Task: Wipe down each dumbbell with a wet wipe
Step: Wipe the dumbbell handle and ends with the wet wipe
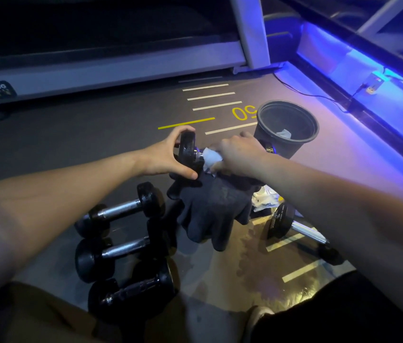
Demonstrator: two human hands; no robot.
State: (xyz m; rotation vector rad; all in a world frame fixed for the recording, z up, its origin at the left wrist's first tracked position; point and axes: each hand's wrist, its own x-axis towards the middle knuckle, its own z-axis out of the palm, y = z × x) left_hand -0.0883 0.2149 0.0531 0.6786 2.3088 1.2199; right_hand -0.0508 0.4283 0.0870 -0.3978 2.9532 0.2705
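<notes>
My left hand (163, 157) grips black round-headed dumbbell (187, 149); right hand (240, 154) pinches white wet wipe (211, 157), wiping handle; heads next.

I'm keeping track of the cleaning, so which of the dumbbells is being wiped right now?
The dumbbell lifted over the black cloth: the left hand grips its end, the right hand holds a wet wipe on its handle. The other four lie on the floor.

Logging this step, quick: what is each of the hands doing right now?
Left hand: grips the end of the dumbbell being cleaned.
Right hand: holds the wet wipe around that dumbbell's handle.
</notes>
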